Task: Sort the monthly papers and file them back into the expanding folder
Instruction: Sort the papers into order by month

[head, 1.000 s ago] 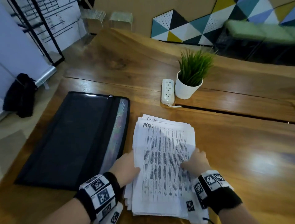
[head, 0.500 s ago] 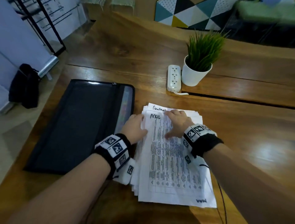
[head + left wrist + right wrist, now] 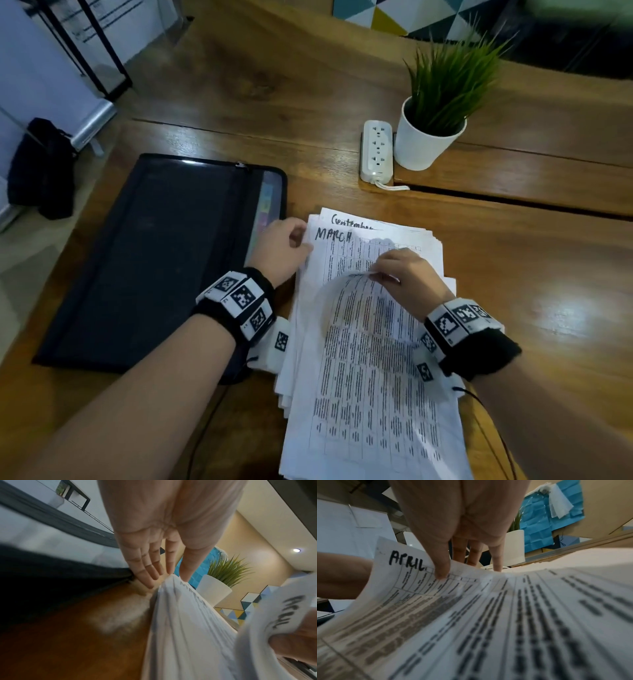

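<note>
Pinching the far edge of the top sheet (image 3: 370,342), headed APRIL in the right wrist view, the right hand (image 3: 407,277) curls it back toward the person, baring a sheet (image 3: 346,253) headed MARCH beneath. With fingers straight and relaxed, the left hand (image 3: 281,250) rests against the far left corner of the paper stack (image 3: 291,370), which lies on the wooden bench (image 3: 513,274) directly before the person. Just left of the stack lies the black expanding folder (image 3: 154,253), flat, with coloured tabs showing along its right edge, while a white power strip (image 3: 376,150) and a potted plant (image 3: 431,113) stand farther back.
</note>
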Tool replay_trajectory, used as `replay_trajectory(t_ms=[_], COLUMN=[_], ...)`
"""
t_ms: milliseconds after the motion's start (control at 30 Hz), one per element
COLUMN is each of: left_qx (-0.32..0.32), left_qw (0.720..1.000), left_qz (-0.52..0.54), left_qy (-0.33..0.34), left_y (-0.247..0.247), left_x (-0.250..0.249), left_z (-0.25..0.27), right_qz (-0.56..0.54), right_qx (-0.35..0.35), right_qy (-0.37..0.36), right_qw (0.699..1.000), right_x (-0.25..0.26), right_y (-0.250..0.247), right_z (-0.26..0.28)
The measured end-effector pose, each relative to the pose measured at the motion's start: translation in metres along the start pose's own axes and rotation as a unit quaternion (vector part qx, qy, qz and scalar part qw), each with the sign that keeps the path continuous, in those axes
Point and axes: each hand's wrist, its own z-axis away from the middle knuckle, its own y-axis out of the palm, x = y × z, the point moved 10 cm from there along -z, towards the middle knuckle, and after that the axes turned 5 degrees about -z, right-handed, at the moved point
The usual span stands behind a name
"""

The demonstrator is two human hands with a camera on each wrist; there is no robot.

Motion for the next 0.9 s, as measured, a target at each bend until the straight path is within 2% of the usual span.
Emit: replay_trajectory(t_ms=[100,233,333,400,500,667,733,833,900], left_qx=[0.008,0.018,-0.002,-0.01,-0.029,-0.088,-0.105,-0.108,-0.087], left_qw=[0.999,0.999,0.998,0.998,0.999,0.995,0.993,0.992,0.993], left_qz=[-0.03,-0.047,-0.058,-0.056,-0.03,0.029,0.044,0.051,0.06], left_qy=[0.016,0.011,0.011,0.011,0.016,0.027,0.026,0.043,0.047], left_y=[0.001,0.005,0.001,-0.002,-0.008,-0.022,-0.026,-0.026,-0.021], left_x=[-0.013,-0.014,-0.012,-0.01,-0.007,-0.013,-0.015,-0.02,-0.021], left_z=[-0.008,-0.015,-0.017,-0.018,-0.018,-0.011,-0.007,0.0,0.002], right_qz=[0.017,0.0,0.005,0.0,-0.035,-0.027,-0.017,-0.006,0.003], right_qx=[-0.023,-0.033,-0.046,0.002,0.067,0.072,0.091,0.134,0.135], right_qy=[-0.011,0.081,0.032,0.003,0.028,0.056,0.09,0.141,0.138], right_qw=[1.0,0.996,0.998,1.0,0.997,0.995,0.992,0.981,0.981], right_x=[0.002,-0.014,0.002,0.013,0.015,0.004,-0.006,-0.019,-0.018], right_y=[-0.009,-0.022,-0.032,-0.026,-0.017,-0.009,-0.003,0.012,0.016], right_z=[-0.008,-0.023,-0.022,-0.012,0.008,0.014,0.01,0.006,0.004])
